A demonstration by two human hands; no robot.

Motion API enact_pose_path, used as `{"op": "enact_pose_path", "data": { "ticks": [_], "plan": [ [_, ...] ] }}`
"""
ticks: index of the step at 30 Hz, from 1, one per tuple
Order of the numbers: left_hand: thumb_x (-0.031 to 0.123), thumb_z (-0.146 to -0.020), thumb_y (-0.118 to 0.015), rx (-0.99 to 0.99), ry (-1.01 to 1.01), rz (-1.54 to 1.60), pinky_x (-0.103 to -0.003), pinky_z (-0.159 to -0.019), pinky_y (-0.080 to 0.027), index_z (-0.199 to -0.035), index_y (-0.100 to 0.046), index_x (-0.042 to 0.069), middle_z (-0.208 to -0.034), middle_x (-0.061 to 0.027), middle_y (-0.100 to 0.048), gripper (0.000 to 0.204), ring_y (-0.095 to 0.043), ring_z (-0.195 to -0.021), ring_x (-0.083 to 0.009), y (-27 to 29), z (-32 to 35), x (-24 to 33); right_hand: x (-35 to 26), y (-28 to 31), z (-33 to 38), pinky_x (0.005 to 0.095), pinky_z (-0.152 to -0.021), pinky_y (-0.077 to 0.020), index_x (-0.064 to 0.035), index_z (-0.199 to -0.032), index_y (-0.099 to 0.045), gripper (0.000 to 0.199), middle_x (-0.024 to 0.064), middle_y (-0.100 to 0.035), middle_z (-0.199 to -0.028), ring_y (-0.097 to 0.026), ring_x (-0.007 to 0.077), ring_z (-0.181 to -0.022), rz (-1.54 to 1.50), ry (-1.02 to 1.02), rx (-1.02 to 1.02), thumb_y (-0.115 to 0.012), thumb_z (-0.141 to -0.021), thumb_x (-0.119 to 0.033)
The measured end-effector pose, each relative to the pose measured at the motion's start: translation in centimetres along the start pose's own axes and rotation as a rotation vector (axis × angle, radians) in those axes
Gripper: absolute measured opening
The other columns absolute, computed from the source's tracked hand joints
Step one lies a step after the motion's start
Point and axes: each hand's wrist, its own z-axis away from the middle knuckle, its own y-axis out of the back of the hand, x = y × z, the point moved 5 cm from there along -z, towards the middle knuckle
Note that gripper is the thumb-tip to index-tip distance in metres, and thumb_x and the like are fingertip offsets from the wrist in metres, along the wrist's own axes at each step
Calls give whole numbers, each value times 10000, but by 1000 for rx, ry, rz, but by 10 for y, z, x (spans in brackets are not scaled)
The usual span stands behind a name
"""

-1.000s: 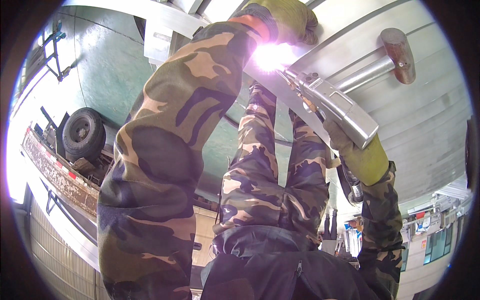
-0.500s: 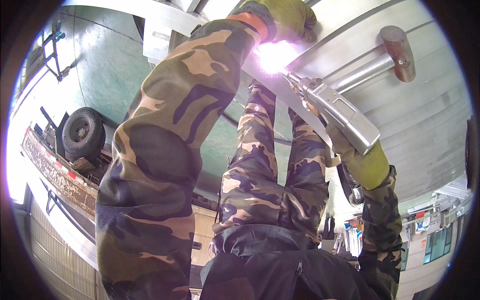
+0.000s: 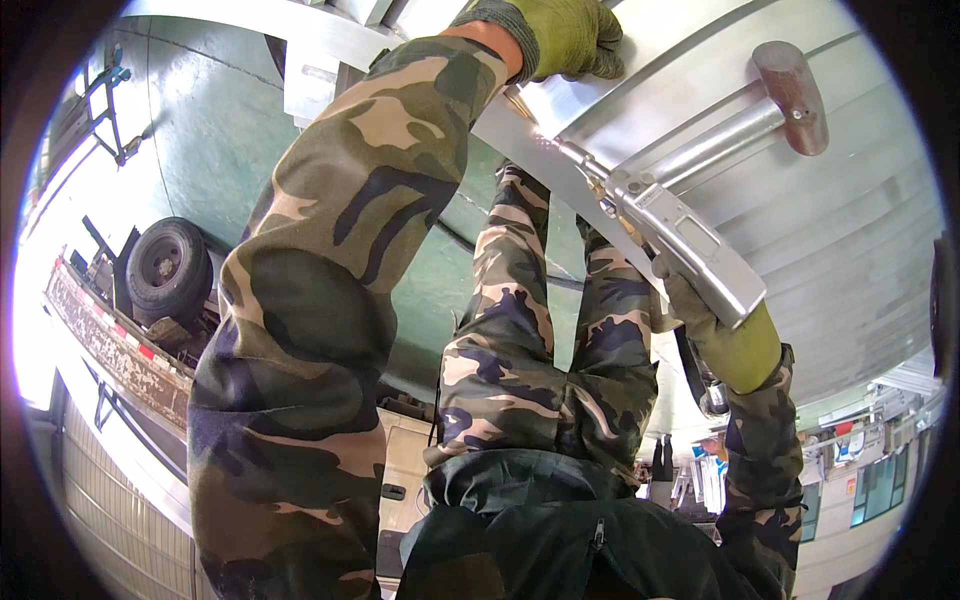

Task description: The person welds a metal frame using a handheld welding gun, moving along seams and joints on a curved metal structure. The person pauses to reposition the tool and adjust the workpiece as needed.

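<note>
My right hand (image 3: pixel 735 345), in a yellow-green glove, grips a silver handheld welding torch (image 3: pixel 690 235). The torch's nozzle points up and left at the edge of a flat metal strip (image 3: pixel 585 190), where a faint pinkish glow shows. Farther up, my left hand (image 3: pixel 575 40), gloved alike, rests on the bright metal panel (image 3: pixel 660 50) with its fingers curled in. What those fingers hold, if anything, is hidden. Just right of the torch lies a hammer (image 3: pixel 795 95) with a reddish-brown head and a silver handle, its handle end behind the torch.
Ribbed metal sheets (image 3: pixel 850 240) spread across the right side. On the left, a wheel with a black tyre (image 3: pixel 168 262) sits by a worn truck bed edge (image 3: pixel 120 340). A blue-tipped metal stand (image 3: pixel 115 110) is at the far left on the green floor (image 3: pixel 210 100).
The bright white-violet flare at the torch tip has died down to a faint glow. The torch and my right hand have shifted slightly down; my left hand has moved slightly left.
</note>
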Motion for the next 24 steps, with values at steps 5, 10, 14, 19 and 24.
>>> {"op": "enact_pose_path", "data": {
  "ticks": [5,10,14,19,24],
  "plan": [
    [427,-832,-751,-112,31,161,-415,-896,-562,-1129,-766,177,-1110,-93,-757,389,-720,-1009,-288,-9,-4,-11,16,16,30,335,-720,-557,6,-1208,-659,308,133,-715,-965,-704,233,-808,100,44,42,-656,-1028,-243],
    [504,-908,-758,216,262,489,-274,-780,-571,-1144,-787,156,-917,-41,-782,421,-704,-775,-118,-25,29,-6,54,48,74,338,-688,-558,25,-1138,-678,255,94,-729,-911,-700,192,-787,-26,94,222,-636,-1037,-206],
    [374,-966,-731,445,327,788,-288,-769,-595,-1216,-731,93,-1003,-73,-793,376,-748,-832,-143,-88,69,78,77,69,108,286,-760,-532,31,-1194,-652,338,103,-718,-974,-678,174,-836,-323,20,545,-678,-1022,-260],
    [422,-821,-811,619,292,311,-481,-931,-543,-1358,-582,101,-1194,-143,-651,666,-638,-1103,-364,-135,67,129,87,78,109,244,-635,-482,39,-1327,-567,532,124,-678,-1013,-616,126,-779,-428,149,578,-621,-1038,-404],
    [287,-847,-784,693,373,249,-492,-915,-533,-1315,-607,98,-1190,-160,-650,535,-633,-1078,-386,-136,55,125,107,74,111,265,-634,-510,38,-1383,-493,549,183,-645,-1195,-629,146,-779,-551,253,652,-613,-1046,-377]
  ]
}}
